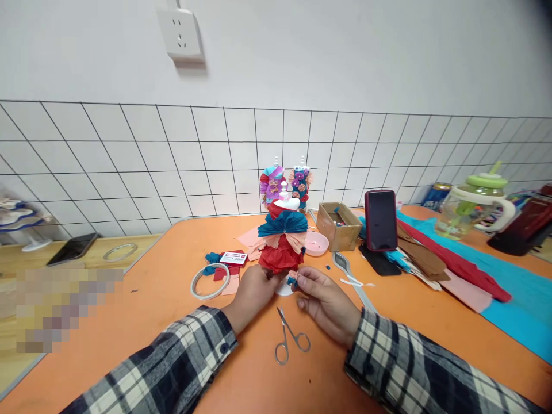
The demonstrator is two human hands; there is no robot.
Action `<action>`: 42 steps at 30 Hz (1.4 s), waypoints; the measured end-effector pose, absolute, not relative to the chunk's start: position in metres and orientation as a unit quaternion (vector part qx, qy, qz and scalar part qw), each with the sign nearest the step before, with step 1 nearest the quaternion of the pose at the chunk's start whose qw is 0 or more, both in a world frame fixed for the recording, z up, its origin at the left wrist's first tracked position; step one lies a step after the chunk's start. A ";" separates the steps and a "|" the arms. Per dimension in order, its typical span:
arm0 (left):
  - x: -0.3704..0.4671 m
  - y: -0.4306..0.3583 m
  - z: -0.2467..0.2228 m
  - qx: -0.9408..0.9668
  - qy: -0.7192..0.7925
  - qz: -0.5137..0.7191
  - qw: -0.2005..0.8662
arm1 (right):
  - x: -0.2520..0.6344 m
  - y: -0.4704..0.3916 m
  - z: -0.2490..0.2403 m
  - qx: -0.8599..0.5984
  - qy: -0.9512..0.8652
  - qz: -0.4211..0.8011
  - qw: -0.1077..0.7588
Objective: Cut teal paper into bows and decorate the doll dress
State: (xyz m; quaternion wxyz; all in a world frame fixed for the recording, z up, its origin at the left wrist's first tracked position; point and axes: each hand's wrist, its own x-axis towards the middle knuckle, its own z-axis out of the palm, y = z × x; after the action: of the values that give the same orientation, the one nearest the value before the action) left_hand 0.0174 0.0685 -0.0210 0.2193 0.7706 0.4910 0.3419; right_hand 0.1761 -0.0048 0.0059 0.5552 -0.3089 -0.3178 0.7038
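Note:
A small white mannequin stand in a crepe-paper dress [282,253], with red, teal and peach layers, stands upright on a round white base [284,288]. My left hand [254,290] is closed at the lower edge of the red skirt; its fingertips are partly hidden there. Just right of the base, my right hand [328,300] pinches a small peach and teal crepe-paper piece [292,280] between thumb and finger. Below both hands, a pair of scissors [288,336] lies on the orange table with its blades slightly apart.
Left of the dress are a tape roll [210,282] and paper scraps [231,275]. Two decorated stands are behind it. A pink dish [316,244], cardboard box [338,227], upright phone [380,221], crepe-paper sheets [457,259] and a lidded jug [472,207] occupy the right.

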 end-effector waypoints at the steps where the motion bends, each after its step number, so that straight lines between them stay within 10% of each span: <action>1: 0.017 0.069 -0.021 0.770 0.493 0.343 0.214 | 0.177 -0.005 0.006 -0.306 -0.308 0.711 0.553; 42: 0.019 0.061 -0.019 0.808 0.486 0.282 0.178 | 0.167 -0.009 0.015 -0.358 -0.308 0.583 0.661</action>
State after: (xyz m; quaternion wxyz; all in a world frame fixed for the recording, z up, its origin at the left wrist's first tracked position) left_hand 0.0185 0.0613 -0.0193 0.1778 0.8080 0.4857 0.2821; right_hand 0.1667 -0.0091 0.0149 0.6609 -0.3578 -0.3083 0.5833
